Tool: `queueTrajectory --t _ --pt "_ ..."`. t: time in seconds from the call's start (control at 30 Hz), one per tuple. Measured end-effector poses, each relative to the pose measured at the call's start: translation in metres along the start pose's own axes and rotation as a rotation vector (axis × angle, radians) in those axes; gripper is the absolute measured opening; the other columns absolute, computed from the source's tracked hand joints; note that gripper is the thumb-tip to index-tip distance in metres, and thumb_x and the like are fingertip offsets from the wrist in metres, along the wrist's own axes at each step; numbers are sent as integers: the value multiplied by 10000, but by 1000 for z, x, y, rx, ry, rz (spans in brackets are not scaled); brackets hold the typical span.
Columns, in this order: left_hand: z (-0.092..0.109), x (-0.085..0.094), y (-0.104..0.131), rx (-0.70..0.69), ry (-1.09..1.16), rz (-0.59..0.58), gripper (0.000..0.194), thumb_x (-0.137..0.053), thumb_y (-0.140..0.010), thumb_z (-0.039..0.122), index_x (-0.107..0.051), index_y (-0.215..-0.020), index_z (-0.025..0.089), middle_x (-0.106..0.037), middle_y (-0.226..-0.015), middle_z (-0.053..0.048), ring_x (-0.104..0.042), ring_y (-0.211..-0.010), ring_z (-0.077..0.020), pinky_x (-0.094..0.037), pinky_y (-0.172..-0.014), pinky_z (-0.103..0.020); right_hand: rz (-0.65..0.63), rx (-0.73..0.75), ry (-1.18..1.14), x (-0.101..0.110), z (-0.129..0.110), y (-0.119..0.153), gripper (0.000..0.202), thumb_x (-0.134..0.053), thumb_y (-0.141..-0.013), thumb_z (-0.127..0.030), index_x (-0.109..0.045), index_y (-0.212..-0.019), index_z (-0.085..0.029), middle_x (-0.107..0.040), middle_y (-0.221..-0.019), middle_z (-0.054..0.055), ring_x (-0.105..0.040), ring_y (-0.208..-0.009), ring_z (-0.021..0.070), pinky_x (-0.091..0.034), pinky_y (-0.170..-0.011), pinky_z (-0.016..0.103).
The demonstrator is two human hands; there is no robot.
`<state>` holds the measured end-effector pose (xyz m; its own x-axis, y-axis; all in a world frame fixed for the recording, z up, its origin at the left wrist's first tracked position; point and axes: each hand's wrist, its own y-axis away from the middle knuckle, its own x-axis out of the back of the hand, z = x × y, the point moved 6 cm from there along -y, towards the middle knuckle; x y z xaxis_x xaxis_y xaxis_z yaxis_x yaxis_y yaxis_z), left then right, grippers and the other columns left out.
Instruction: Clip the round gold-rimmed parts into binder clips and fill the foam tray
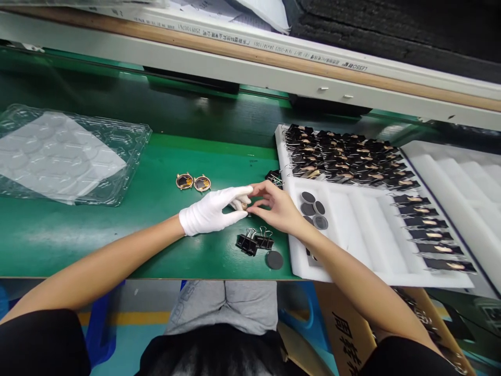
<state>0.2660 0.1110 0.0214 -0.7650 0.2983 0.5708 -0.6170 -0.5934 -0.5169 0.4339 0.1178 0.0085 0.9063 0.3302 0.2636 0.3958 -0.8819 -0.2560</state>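
Over the green bench my left hand (213, 211), in a white glove, is closed with thumb and fingers around a small gold-coloured watch case (245, 206), mostly hidden by the fingers. My bare right hand (274, 206) meets it from the other side, its fingertips pinching at the same case. Two more gold watch cases (185, 181) with dark faces lie side by side beyond my left hand. Nearer to me sit two black binder clips (247, 242) and a dark round disc (274, 259). Other binder clips (274, 178) lie behind my right hand.
At right a white foam tray (352, 209) holds rows of black clips gripping gold pieces, plus several dark discs (320, 208). Another white tray (462, 183) stands beyond it. A clear plastic tray (135, 156) with a white sheet (58, 156) lies left. A shelf (250, 62) crosses the back.
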Motion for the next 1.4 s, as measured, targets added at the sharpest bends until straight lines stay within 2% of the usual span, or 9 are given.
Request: queueTrajectory --t 0.2,0.37,0.57,0.73,0.87,1.0,1.13,1.23,1.4 --pt "7 -3 -2 -69 -61 -91 486 -616 -966 208 -540 -1446 212 -737 -1029 -61 -714 -897 -158 -619 -862 -347 -154 -8 274 -5 -3 -2 417 -750 -838 -252 -674 -1248 -248 -747 -1084 34 -640 -765 145 -564 -756 332" --pt "-3 4 -4 135 -42 37 548 -658 -951 330 -503 -1460 197 -701 -1227 -123 -714 -947 -171 -608 -848 -358 39 -103 108 4 2 -5 343 -792 -816 -390 -720 -1083 -189 -754 -877 31 -612 -691 145 -522 -690 317" --pt "-8 2 -7 363 -126 -71 309 -564 -985 427 -713 -890 173 -700 -775 -1 -614 -697 -122 -457 -648 -256 51 -207 -191 1 5 -8 341 -852 -743 -424 -652 -906 -201 -708 -824 5 -651 -712 131 -558 -703 298" --pt "-4 1 -7 378 -132 -77 346 -522 -1000 415 -689 -819 173 -699 -768 0 -585 -660 -112 -446 -653 -254 -145 -197 -50 3 -4 -3 247 -781 -814 -362 -728 -978 -185 -748 -856 38 -670 -770 155 -561 -712 318" --pt "0 0 -9 442 -155 -86 309 -486 -1007 416 -658 -919 174 -693 -788 -6 -612 -679 -128 -480 -679 -267 49 -214 -142 28 -5 -2 253 -820 -773 -363 -724 -929 -188 -778 -913 60 -710 -846 185 -574 -782 346" --pt "18 -19 -15 288 -247 -454 300 -666 -916 453 -677 -1096 213 -702 -837 13 -596 -662 -127 -442 -654 -262 198 -240 -331 47 -2 -2 354 -865 -726 -444 -728 -927 -187 -787 -948 71 -696 -839 185 -504 -651 284" --pt "30 -26 -14 152 -198 -689 333 -617 -975 461 -666 -754 216 -616 -651 37 -501 -568 -100 -377 -613 -258 186 -304 -507 50 1 -2 382 -900 -690 -436 -733 -933 -192 -774 -970 60 -656 -802 155 -466 -622 258" --pt "20 -11 -18 330 -116 -524 386 -602 -985 469 -638 -714 197 -605 -610 36 -508 -549 -92 -380 -576 -241 142 -336 -620 48 0 1 376 -911 -681 -406 -723 -931 -199 -747 -939 39 -627 -784 137 -466 -627 247" --pt "-5 21 -11 701 130 154 390 -629 -954 551 -666 -902 166 -753 -766 -37 -698 -619 -143 -493 -584 -255 -42 -282 -553 31 -13 5 332 -864 -768 -437 -705 -924 -190 -710 -1088 76 -600 -784 133 -468 -625 261"
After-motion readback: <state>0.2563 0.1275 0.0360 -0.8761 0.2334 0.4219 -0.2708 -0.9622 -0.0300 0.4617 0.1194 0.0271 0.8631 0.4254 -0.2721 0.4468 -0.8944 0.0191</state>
